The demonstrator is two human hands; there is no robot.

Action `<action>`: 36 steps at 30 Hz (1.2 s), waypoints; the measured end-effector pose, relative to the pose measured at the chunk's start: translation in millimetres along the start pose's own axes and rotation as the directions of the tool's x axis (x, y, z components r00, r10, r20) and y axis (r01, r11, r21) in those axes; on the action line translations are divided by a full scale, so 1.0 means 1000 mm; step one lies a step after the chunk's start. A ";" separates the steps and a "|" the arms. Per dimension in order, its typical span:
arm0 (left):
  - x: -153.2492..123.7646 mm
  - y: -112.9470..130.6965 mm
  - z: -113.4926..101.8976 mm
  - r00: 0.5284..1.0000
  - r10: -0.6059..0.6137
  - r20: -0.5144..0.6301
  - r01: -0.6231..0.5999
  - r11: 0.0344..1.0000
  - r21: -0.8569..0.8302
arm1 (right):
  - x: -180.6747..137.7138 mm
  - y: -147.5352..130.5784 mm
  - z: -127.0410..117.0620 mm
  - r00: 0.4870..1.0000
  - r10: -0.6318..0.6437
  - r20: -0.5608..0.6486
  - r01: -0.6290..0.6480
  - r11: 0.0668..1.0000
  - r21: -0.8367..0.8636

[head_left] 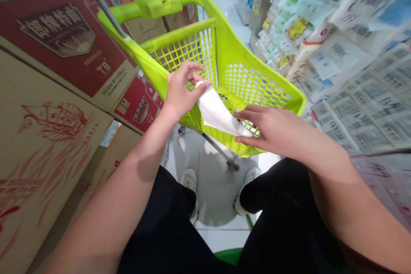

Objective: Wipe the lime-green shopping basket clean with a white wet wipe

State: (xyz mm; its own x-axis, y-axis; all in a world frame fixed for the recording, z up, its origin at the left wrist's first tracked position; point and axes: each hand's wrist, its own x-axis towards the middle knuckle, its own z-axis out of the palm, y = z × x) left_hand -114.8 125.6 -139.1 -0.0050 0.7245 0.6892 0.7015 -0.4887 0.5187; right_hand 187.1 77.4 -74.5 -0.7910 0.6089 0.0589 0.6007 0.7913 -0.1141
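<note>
Above the near rim of the green cart (224,47), head view: my left hand (181,94) pinches the top corner of a white cloth (216,113), my right hand (272,130) grips its lower tip; even tension, I judge, would hold it flat.

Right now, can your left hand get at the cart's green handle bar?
Probably yes. Nothing stands between the left hand and the handle bar beyond it, but its grip is pinched on the white sheet, whose other end the right hand holds.
</note>
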 end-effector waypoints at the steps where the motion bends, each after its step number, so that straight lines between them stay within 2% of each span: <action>1: 0.002 -0.001 0.000 1.000 -0.002 0.009 0.002 1.000 -0.010 | -0.001 -0.004 -0.002 1.000 0.013 0.011 -0.013 1.000 -0.013; 4: 0.006 -0.009 0.000 0.999 0.014 0.044 -0.012 0.999 -0.048 | -0.002 -0.007 -0.007 0.998 0.051 -0.024 -0.052 0.998 -0.032; 8: 0.010 -0.018 0.005 0.999 -0.020 0.046 0.024 0.996 -0.091 | -0.004 -0.019 -0.012 0.970 0.074 -0.232 -0.074 0.997 0.007; 11: 0.014 -0.021 0.008 0.999 -0.029 0.037 0.033 0.994 -0.102 | -0.004 -0.047 -0.006 0.947 -0.036 -0.320 0.084 0.987 0.139; 13: 0.016 -0.020 0.007 0.998 -0.011 0.055 0.017 0.995 -0.103 | 0.001 -0.064 0.005 0.940 -0.171 -0.296 0.233 0.954 0.189; 15: 0.016 -0.016 0.004 0.997 0.013 0.082 -0.006 0.997 -0.083 | 0.009 -0.069 0.020 0.932 -0.267 -0.244 0.309 0.938 0.158; 17: 0.015 -0.009 0.000 0.994 0.034 0.107 -0.033 0.999 -0.008 | 0.018 -0.062 0.034 0.934 -0.268 -0.238 0.298 0.949 0.100; 18: 0.013 -0.005 -0.002 0.991 0.044 0.123 -0.049 0.998 0.045 | 0.022 -0.054 0.039 0.930 -0.243 -0.277 0.280 0.954 0.105; 22: 0.006 0.010 -0.006 0.976 0.059 0.211 -0.103 0.974 0.201 | 0.028 -0.023 0.046 0.880 -0.144 -0.452 0.294 0.914 0.280; 25: 0.004 0.016 -0.010 0.958 0.047 0.282 -0.109 0.972 0.208 | 0.026 -0.012 0.045 0.852 -0.054 -0.520 0.235 0.928 0.288; 28: 0.003 0.023 -0.015 0.927 0.039 0.372 -0.116 0.975 0.188 | 0.026 -0.005 0.048 0.885 0.105 -0.453 0.030 0.959 0.281; 30: 0.000 0.029 -0.016 0.903 0.028 0.430 -0.117 0.976 0.184 | 0.027 0.000 0.050 0.922 0.235 -0.306 -0.133 0.939 0.318; 32: -0.002 0.034 -0.016 0.887 0.025 0.461 -0.119 0.977 0.176 | 0.029 0.005 0.049 0.935 0.329 -0.135 -0.257 0.889 0.379; 34: -0.004 0.038 -0.014 0.892 0.037 0.451 -0.116 0.982 0.148 | 0.030 0.011 0.046 0.942 0.336 -0.026 -0.289 0.845 0.449; 36: -0.004 0.039 -0.010 0.915 0.047 0.401 -0.096 0.990 0.104 | 0.030 0.016 0.042 0.953 0.302 -0.009 -0.254 0.817 0.518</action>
State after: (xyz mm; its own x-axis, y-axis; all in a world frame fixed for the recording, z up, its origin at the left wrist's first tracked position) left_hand -95.2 98.5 -116.7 0.3142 0.8351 0.4516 0.7691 -0.5028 0.3945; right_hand 168.5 106.3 -116.4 -0.5715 0.8201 0.0308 0.6316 0.4635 -0.6215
